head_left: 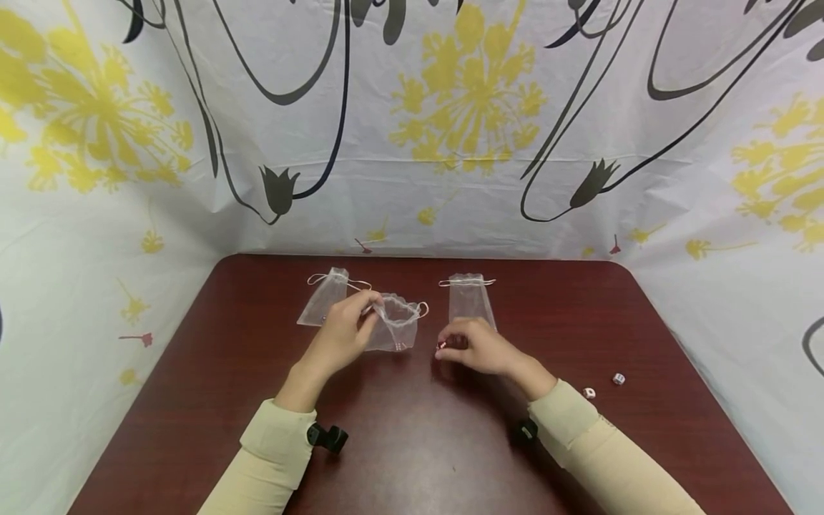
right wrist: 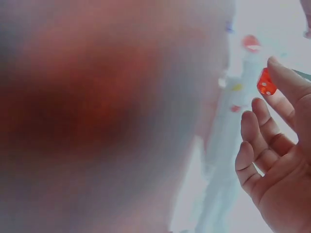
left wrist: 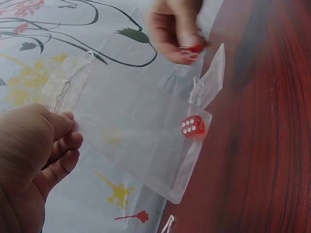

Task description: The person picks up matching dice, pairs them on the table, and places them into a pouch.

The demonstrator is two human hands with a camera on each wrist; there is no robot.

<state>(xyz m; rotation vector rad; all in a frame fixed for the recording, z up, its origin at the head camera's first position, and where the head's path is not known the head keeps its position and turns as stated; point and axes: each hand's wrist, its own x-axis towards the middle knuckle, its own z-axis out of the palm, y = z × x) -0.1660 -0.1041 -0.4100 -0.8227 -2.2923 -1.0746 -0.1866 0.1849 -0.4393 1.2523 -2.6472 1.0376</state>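
My left hand [head_left: 342, 335] pinches the rim of a sheer white drawstring pouch [head_left: 400, 336], whose mouth gapes open. A translucent red die [left wrist: 193, 126] with white pips lies at the bottom of this pouch. To the right of the pouch, my right hand [head_left: 479, 347] holds a second red die [right wrist: 267, 82] between thumb and index finger, low over the table. The other fingers of that hand curve loosely in the right wrist view.
Behind the left hand lies another sheer pouch [head_left: 327, 299], and a flat one [head_left: 468, 302] lies behind the right hand. Two whitish dice [head_left: 619, 378] sit beside the right forearm. A patterned cloth [head_left: 360, 129] hangs beyond the dark red table [head_left: 412, 465].
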